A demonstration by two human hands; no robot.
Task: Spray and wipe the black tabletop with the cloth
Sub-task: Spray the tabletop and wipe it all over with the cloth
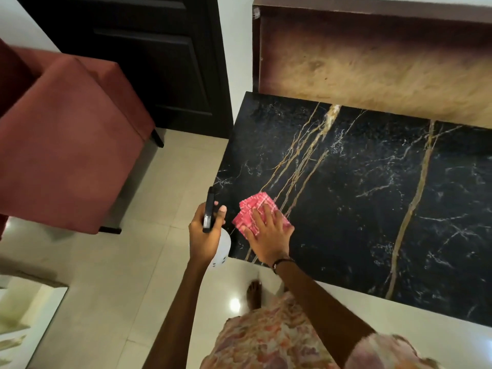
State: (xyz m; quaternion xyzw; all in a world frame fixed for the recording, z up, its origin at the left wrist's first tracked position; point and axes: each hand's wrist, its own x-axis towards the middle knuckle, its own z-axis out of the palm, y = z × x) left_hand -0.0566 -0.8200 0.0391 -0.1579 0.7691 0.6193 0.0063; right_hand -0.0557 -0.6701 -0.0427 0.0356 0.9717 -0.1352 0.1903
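Note:
The black tabletop (pixel 359 198) has a marble look with gold and white veins and fills the right half of the view. A folded red-and-white checked cloth (pixel 254 209) lies on its near left corner. My right hand (pixel 269 235) presses flat on the cloth, fingers spread. My left hand (pixel 203 235) hovers just off the table's left edge and grips a white spray bottle (pixel 222 249) with a black trigger head, a finger on the trigger.
A red upholstered chair (pixel 66 145) stands to the left on the pale tiled floor (pixel 138 262). A dark door (pixel 159 62) is behind it. A brown wooden panel (pixel 372 62) rises along the table's far edge. My bare foot (pixel 253 294) is near the table's front edge.

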